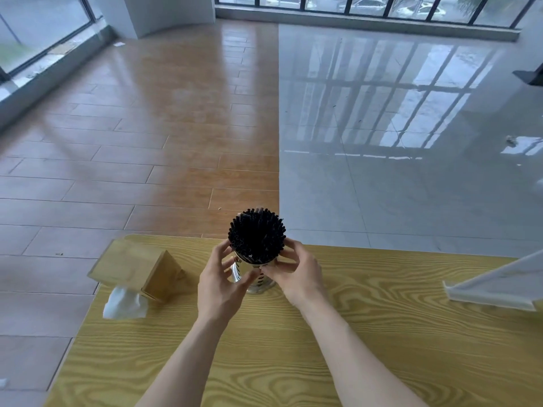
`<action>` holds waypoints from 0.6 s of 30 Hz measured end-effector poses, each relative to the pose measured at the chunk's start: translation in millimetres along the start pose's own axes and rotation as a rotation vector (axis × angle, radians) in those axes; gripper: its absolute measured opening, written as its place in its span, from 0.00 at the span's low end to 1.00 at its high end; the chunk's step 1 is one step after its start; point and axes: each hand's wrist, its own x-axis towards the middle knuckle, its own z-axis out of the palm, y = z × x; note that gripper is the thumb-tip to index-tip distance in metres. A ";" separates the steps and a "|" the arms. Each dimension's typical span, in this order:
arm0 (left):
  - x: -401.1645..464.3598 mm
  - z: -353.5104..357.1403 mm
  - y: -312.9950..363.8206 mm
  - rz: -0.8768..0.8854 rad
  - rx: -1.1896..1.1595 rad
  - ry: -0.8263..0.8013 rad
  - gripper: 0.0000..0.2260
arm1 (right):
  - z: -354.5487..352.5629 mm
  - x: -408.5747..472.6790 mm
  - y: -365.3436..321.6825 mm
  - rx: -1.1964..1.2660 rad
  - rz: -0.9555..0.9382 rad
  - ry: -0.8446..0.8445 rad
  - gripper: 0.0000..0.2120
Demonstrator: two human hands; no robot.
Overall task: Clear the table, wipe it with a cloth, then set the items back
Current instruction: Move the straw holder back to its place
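A shiny metal holder (258, 282) packed with black chopsticks (256, 232) stands on the yellow wood-grain table (293, 348) near its far edge. My left hand (219, 284) curls around the holder's left side and my right hand (296, 273) around its right side, fingers touching its rim and wall. The holder's base rests on the table. A wooden tissue box (138, 267) lies tipped at the table's far left corner, with a white tissue (125, 304) sticking out toward me.
A white tilted panel (496, 284) juts in over the table's right edge. Beyond the table lie brown wood-look flooring and glossy grey tiles (382, 142), with windows along the far walls.
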 end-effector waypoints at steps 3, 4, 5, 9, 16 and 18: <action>1.8 -0.5 -1.7 -0.015 -0.001 0.007 0.36 | 3.3 3.7 0.9 -0.009 0.008 -0.007 0.34; 1.6 -0.8 -1.5 -0.019 -0.003 0.007 0.36 | 4.0 4.1 1.0 -0.011 0.006 -0.010 0.33; 1.4 -1.0 -0.9 -0.021 -0.004 0.005 0.36 | 4.4 4.2 0.6 -0.015 0.002 -0.012 0.33; 0.0 -1.2 -1.0 -0.025 0.021 -0.016 0.37 | 5.3 2.1 -0.3 -0.043 -0.008 -0.019 0.33; -12.3 -13.1 -2.2 -0.064 0.121 -0.012 0.45 | 1.0 -12.9 0.1 -0.079 0.057 0.033 0.33; -19.7 -22.4 -0.6 -0.066 0.138 0.004 0.44 | 1.9 -21.1 3.5 -0.099 0.097 0.064 0.28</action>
